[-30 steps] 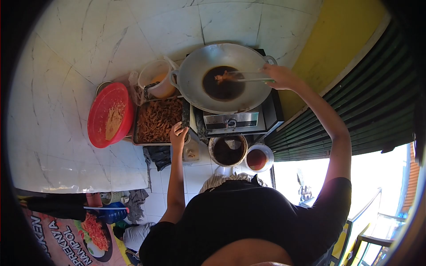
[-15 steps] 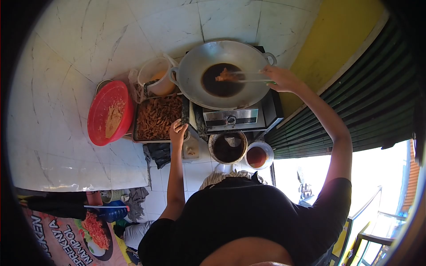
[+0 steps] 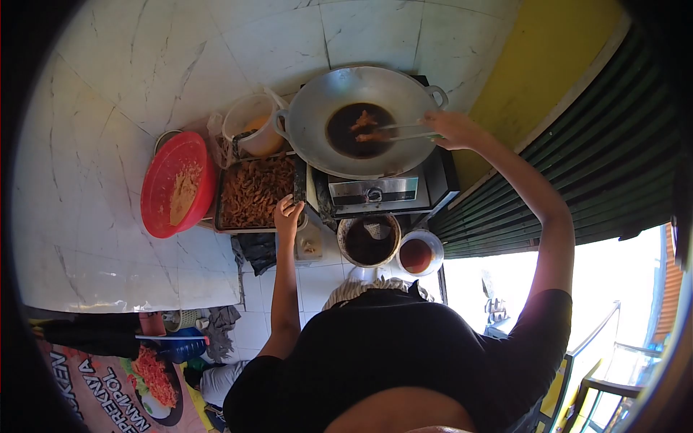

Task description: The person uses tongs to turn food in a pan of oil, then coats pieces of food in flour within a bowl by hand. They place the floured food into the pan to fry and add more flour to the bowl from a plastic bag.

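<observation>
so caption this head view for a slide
Right hand holds tongs in a wok of oil; left hand rests on the tray edge.

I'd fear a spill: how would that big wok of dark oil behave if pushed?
The wok looks round-bottomed and wider than the stove beneath, so it would probably rock rather than slide flat. The dark oil pools only at its centre, so it might slosh yet stay inside. Its metal looks stiff.
</observation>
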`<state>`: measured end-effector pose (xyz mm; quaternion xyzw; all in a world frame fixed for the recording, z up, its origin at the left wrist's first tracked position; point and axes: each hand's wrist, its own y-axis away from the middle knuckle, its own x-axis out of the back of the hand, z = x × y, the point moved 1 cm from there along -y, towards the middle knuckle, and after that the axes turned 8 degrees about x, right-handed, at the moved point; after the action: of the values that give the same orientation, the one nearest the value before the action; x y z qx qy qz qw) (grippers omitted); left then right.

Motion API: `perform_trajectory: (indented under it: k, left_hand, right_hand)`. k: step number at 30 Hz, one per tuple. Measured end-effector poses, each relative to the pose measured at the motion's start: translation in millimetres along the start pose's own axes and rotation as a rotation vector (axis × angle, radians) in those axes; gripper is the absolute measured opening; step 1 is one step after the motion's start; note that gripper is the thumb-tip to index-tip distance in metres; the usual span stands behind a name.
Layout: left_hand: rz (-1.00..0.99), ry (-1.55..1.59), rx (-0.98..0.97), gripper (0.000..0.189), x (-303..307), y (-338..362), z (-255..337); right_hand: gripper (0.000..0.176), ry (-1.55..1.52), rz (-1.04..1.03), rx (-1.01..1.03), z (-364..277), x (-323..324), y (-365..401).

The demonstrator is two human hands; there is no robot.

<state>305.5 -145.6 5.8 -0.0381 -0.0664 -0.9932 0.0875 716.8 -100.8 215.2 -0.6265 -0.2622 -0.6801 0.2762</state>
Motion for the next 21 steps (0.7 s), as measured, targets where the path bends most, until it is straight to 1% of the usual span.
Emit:
perform_trajectory:
  k: [2,4,6,8,10,14,16,20,21]
  left_hand:
    - [0.004,0.029,0.032,0.051,-0.7,1.2,1.0]
    - [0.01,-0.005,0.018,0.051,0.0,-0.3,1.0]
    - [0.018,-0.036,0.007,0.051,0.6,0.2,0.2]
    - [0.011,0.002,0.04,0.051,0.2,0.2,-0.2]
    - [0.011,0.0,0.034,0.051,1.0,-2.3,-4.8]
    - [0.002,0.005,0.024,0.051,1.7,-4.3,-5.9]
    - [-0.002,-0.004,0.031,0.052,1.4,-3.2,-3.5]
    - [-0.01,-0.001,0.041,0.052,0.9,-0.5,0.0]
    - [-0.01,-0.002,0.042,0.052,1.3,-0.2,-1.1]
  right_hand:
    - [0.042,0.023,-0.027,0.022,1.3,2.0,-0.3]
    - [0.043,-0.026,0.056,0.008,5.6,8.4,-1.3]
    - [0.043,0.003,0.075,-0.003,3.7,8.8,-1.4]
    - [0.043,0.036,0.095,-0.01,2.7,6.0,-1.4]
    - [0.043,0.032,0.003,0.062,-3.1,-3.8,-0.9]
    - [0.043,0.025,-0.021,0.033,-0.9,4.5,-0.4]
    - [0.044,0.048,0.132,-0.03,5.7,12.7,-0.9]
    - [0.043,0.017,0.1,-0.016,-2.6,8.0,-1.4]
    - [0.043,0.03,0.057,0.027,-6.2,2.0,-2.3]
